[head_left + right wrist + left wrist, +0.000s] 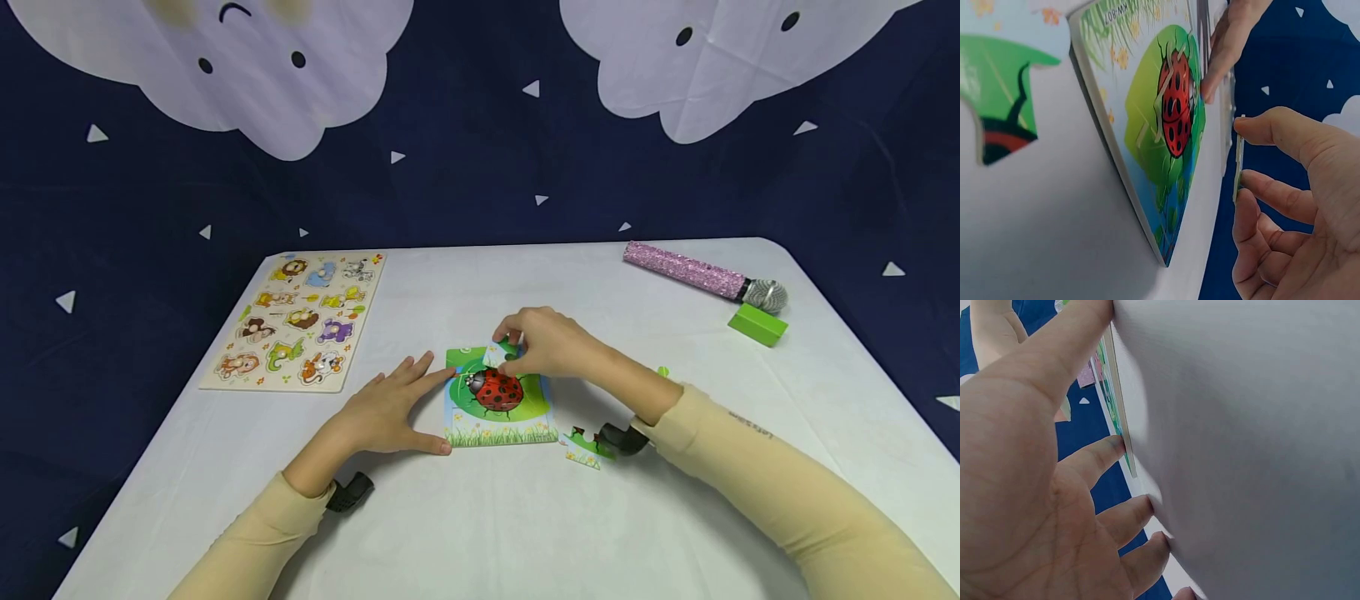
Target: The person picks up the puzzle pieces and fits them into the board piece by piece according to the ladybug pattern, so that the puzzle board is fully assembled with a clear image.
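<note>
A ladybug jigsaw puzzle (pixel 498 392) lies flat on the white table in front of the person. The left hand (pixel 382 412) rests at its left side with fingers spread; thumb and index fingertips touch the board's edge, as the left wrist view also shows. Above the puzzle's top part, the right hand (pixel 555 342) pinches a thin puzzle piece (pixel 1239 156) between thumb and fingers. That piece appears edge-on and off the board in the right wrist view. A loose puzzle piece (pixel 588 450) with green leaf and grass lies right of the board, partly hidden by the wrist camera.
At the back left lies a wooden animal puzzle board (pixel 292 325). A pink glittery microphone (pixel 686 271) and a green block (pixel 757 325) are at the back right. A small green thing (pixel 663 371) peeks out behind the right forearm. A dark blue cloth hangs behind the table.
</note>
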Action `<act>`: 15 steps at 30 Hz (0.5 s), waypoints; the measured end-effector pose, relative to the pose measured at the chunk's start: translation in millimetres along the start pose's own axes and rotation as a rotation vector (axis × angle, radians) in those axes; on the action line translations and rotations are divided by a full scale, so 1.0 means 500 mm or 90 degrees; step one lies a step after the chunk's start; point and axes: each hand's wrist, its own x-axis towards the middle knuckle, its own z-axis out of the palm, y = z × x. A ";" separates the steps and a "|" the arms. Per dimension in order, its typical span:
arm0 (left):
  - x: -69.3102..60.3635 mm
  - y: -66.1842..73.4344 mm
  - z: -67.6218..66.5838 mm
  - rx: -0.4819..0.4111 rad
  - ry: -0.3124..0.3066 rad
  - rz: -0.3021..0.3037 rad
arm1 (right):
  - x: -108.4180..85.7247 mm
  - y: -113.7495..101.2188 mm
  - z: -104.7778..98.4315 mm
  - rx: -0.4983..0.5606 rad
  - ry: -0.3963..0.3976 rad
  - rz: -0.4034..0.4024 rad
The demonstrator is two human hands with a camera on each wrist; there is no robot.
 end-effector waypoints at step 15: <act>0.001 0.001 -0.002 -0.003 -0.006 0.000 | -0.008 -0.020 0.015 -0.001 -0.015 -0.030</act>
